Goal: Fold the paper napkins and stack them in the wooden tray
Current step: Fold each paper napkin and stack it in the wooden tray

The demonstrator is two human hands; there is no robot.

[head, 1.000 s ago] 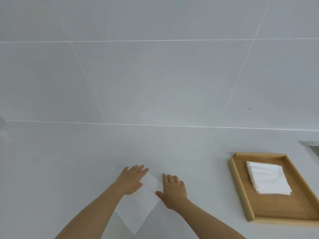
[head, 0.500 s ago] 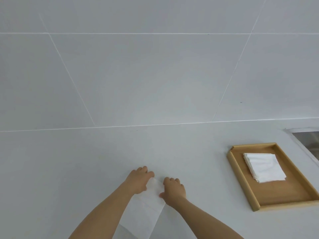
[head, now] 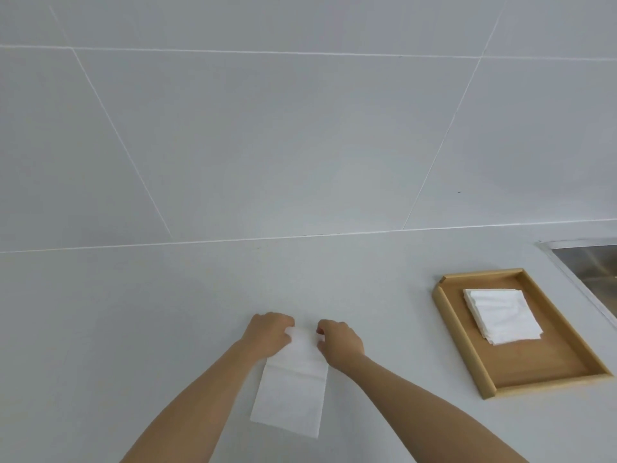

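Observation:
A white paper napkin (head: 290, 392) lies lengthwise on the pale counter in front of me. My left hand (head: 267, 334) pinches its far left corner and my right hand (head: 340, 340) pinches its far right corner, fingers curled on the paper. The far edge looks slightly lifted between the two hands. To the right stands the wooden tray (head: 447, 332), with a stack of folded white napkins (head: 500, 315) lying in its far half.
A metal sink rim (head: 581, 259) shows at the right edge beyond the tray. A white tiled wall (head: 300, 145) rises behind the counter. Bare counter stretches left of my hands.
Both hands went from pressing flat on the napkin to gripping its far corners. The napkin now lies straighter, lengthwise toward me. The view shifted, so the tray sits higher in the frame.

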